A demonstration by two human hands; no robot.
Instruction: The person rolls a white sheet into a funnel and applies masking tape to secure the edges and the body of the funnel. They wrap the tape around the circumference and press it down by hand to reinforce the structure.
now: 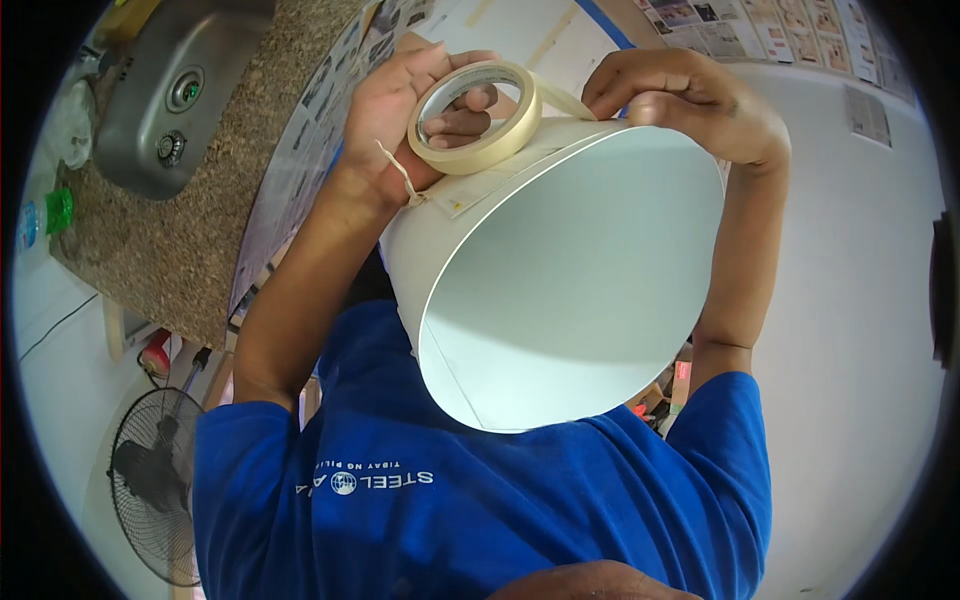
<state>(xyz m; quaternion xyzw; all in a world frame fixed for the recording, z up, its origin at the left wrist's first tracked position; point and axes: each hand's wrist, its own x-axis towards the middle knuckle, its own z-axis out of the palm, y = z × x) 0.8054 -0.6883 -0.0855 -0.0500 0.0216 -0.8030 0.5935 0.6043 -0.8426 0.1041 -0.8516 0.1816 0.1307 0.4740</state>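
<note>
My left hand [395,115] grips a roll of beige masking tape [478,118], fingers through its core, pressed against the outside of a large white tapered drum [560,290] whose open mouth faces me. A strip of tape runs from the roll to my right hand [685,95], which pinches the free end [572,100] down on the drum's upper wall. A short piece of tape and a thin white cord [402,180] sit on the drum just under my left wrist. The drum rests against my blue shirt [450,500].
A steel sink [170,90] is set in a speckled stone counter [190,240] at upper left. A black floor fan [155,480] stands at lower left. Newspaper sheets [770,30] cover the surface at the top; a white wall [860,350] fills the right.
</note>
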